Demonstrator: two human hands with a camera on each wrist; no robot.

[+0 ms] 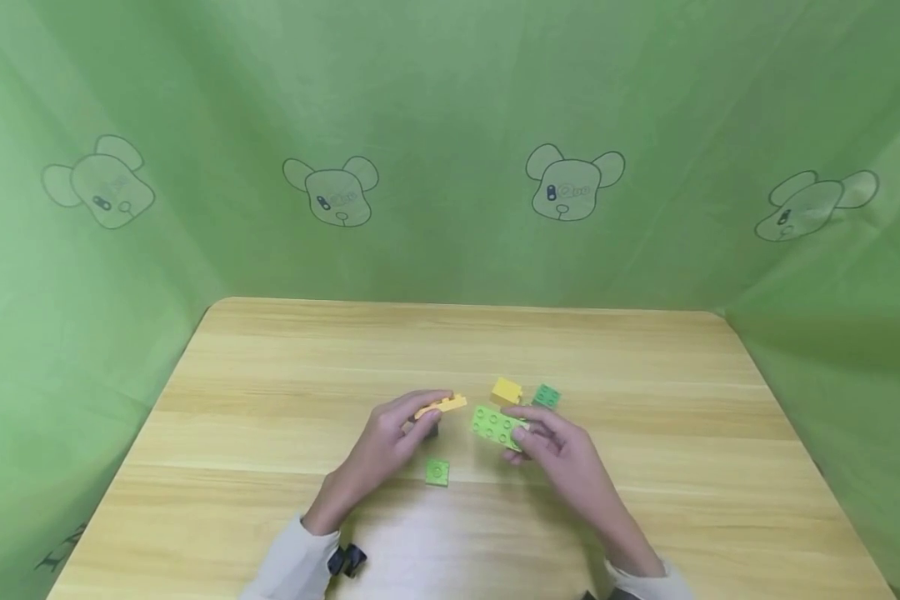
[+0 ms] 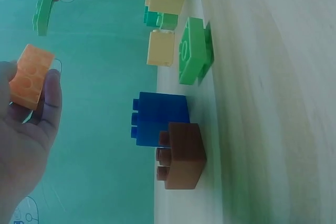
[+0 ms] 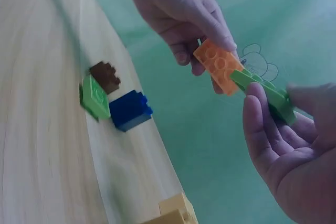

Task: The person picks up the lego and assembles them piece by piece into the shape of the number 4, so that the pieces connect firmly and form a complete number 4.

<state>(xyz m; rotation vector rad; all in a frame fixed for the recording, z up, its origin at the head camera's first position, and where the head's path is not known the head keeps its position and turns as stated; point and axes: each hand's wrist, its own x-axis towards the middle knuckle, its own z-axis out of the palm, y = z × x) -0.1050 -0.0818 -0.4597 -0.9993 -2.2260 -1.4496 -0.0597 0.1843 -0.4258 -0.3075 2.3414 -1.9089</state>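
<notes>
My left hand (image 1: 378, 437) pinches an orange eight-stud toy brick (image 1: 444, 406) between thumb and fingers, above the table. Across from it, my right hand (image 1: 566, 454) grips a light green brick (image 1: 489, 423) by its right end, studs facing up toward the head camera. The two bricks are apart in the head view, a small gap between them. In the right wrist view the green brick (image 3: 268, 95) overlaps the edge of the orange brick (image 3: 216, 66). Below the hands, a small light green piece with one round stud (image 1: 437, 472) lies on the table.
A yellow brick (image 1: 506, 391) and a dark green brick (image 1: 547, 395) sit just beyond my right hand. Blue (image 2: 160, 114) and brown (image 2: 186, 156) bricks stand under my left hand, mostly hidden from the head view. Green cloth (image 1: 450, 250) hangs behind the wooden table (image 1: 270, 350).
</notes>
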